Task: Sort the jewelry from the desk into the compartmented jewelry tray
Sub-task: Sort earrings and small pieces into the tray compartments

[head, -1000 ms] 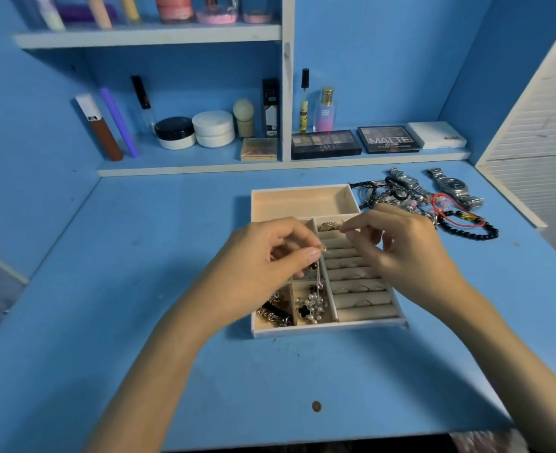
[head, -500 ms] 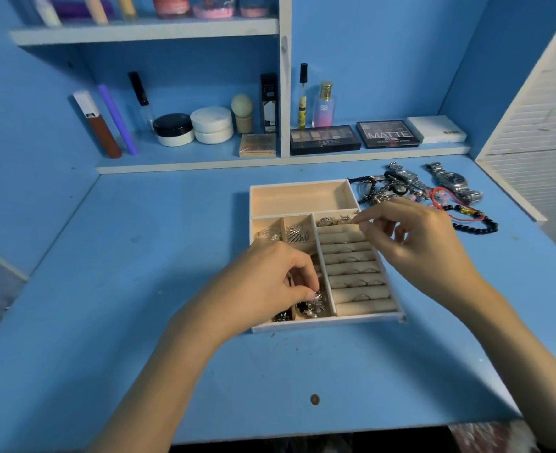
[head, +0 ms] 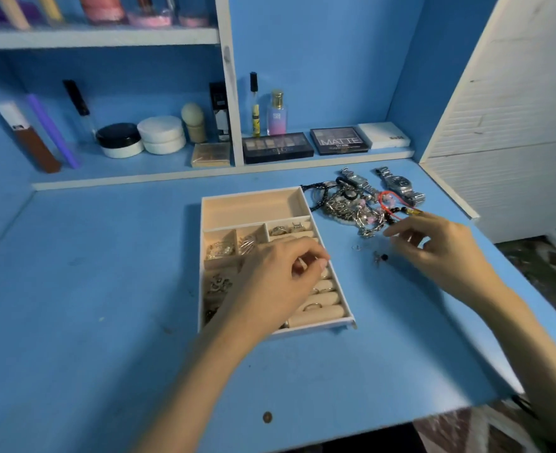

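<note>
Jewelry tray (head: 250, 207) beside the jewelry pile (head: 352, 207).
Left hand (head: 276, 276) over tray, right hand (head: 440, 246) by pile; grips indiscernible.

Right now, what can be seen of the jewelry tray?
The jewelry tray is a rectangular box, white outside and cream-lined inside, lying flat on the blue desk. Its far compartment is long and empty. Small compartments on the left hold silvery pieces, and padded rolls on the right carry a few rings. The left hand covers its middle and near part; whether it touches the tray cannot be told.
</note>
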`<control>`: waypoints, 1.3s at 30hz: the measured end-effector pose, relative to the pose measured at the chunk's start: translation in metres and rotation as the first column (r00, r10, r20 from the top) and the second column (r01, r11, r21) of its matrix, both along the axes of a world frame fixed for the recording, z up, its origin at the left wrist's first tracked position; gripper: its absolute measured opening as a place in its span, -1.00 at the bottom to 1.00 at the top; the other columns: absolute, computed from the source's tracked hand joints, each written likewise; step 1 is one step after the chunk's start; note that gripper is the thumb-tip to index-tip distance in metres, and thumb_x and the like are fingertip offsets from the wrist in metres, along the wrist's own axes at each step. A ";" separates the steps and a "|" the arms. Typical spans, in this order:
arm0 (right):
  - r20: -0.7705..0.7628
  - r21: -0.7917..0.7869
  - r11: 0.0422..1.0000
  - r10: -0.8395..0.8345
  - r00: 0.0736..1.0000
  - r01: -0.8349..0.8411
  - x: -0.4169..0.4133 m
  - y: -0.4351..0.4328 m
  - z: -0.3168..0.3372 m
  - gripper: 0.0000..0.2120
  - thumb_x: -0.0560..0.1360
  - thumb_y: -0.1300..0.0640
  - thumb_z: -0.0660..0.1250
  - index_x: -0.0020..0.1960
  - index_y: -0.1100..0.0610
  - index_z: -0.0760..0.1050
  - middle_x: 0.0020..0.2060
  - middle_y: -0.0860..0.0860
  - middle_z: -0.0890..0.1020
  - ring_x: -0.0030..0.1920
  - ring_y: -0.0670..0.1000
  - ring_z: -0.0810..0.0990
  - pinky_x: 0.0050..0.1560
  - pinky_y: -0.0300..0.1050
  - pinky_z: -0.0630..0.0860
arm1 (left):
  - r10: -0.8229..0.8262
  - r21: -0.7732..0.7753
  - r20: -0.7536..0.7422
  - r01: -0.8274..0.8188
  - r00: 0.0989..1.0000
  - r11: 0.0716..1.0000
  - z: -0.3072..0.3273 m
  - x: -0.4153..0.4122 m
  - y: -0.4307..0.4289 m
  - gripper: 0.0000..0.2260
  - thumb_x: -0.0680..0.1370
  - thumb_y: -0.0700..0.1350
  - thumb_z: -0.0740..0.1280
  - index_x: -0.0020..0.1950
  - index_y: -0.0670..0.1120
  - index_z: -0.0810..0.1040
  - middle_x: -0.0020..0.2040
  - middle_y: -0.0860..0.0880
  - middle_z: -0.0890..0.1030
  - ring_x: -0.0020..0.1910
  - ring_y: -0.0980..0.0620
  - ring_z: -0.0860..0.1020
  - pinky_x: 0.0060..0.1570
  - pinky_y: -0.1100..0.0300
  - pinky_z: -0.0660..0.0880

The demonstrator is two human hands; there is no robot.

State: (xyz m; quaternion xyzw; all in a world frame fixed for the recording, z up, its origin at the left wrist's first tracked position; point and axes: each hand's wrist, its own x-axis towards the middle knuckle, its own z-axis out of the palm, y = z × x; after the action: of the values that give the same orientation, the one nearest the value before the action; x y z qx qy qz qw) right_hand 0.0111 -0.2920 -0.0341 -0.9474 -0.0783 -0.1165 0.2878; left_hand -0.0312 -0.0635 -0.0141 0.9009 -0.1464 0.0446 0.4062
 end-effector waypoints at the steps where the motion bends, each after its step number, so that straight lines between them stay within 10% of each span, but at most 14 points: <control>1: -0.026 -0.016 1.000 0.001 1.000 -0.002 0.000 -0.001 -0.001 -0.89 0.42 0.26 0.38 -0.14 0.09 0.62 -0.24 0.08 0.60 -0.29 -0.07 0.50 -0.24 -0.40 0.33 | -0.009 -0.010 0.007 0.009 1.000 1.000 -0.001 0.002 -0.005 -0.92 0.51 -0.09 0.33 -0.08 0.04 0.62 -0.29 0.22 0.56 -0.32 0.30 0.47 -0.33 0.50 0.33; 8: -0.167 -0.071 0.997 -0.031 0.985 0.019 0.005 0.008 0.000 -0.82 0.34 -0.06 0.47 -0.32 0.00 0.53 -0.35 -0.09 0.54 -0.28 -0.12 0.49 -0.22 -0.06 0.45 | -0.019 -0.043 0.059 0.021 0.998 0.999 -0.004 0.013 -0.027 -0.92 0.50 -0.10 0.32 -0.11 0.01 0.62 -0.32 0.19 0.51 -0.33 0.22 0.44 -0.28 0.39 0.36; 18: -0.306 -0.099 0.995 -0.040 0.951 0.010 0.008 0.017 0.005 -0.90 0.37 0.14 0.39 -0.32 0.10 0.54 -0.38 -0.03 0.60 -0.29 0.01 0.56 -0.20 -0.02 0.51 | -0.003 -0.052 0.038 0.005 0.999 0.999 -0.004 0.016 -0.029 -0.91 0.50 -0.08 0.32 -0.11 0.04 0.62 -0.34 0.20 0.51 -0.33 0.19 0.45 -0.31 0.41 0.34; 24: -0.120 0.235 0.970 -0.041 0.992 0.068 -0.001 0.006 0.001 -0.91 0.39 0.25 0.37 -0.29 0.13 0.54 -0.39 -0.02 0.59 -0.38 -0.12 0.47 -0.31 -0.34 0.38 | -0.005 -0.066 0.033 0.007 0.999 0.998 -0.002 0.019 -0.027 -0.91 0.50 -0.10 0.32 -0.12 0.02 0.63 -0.35 0.19 0.53 -0.39 0.22 0.44 -0.37 0.47 0.29; 39: -0.029 0.833 0.549 -0.081 0.996 0.069 -0.009 -0.009 -0.002 -0.84 0.45 0.42 0.32 -0.19 0.18 0.53 -0.41 0.02 0.58 -0.39 -0.01 0.51 -0.34 -0.23 0.50 | -0.039 -0.008 -0.009 0.039 0.999 0.999 -0.006 0.028 -0.046 -0.92 0.50 -0.10 0.33 -0.11 0.05 0.61 -0.35 0.21 0.51 -0.35 0.26 0.43 -0.35 0.49 0.30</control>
State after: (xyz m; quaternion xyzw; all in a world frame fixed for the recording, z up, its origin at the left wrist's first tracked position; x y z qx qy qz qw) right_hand 0.0023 -0.3009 -0.0357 -0.7003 0.0249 -0.1580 0.6957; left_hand -0.0031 -0.1095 -0.0199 0.8965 -0.1620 0.0332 0.4111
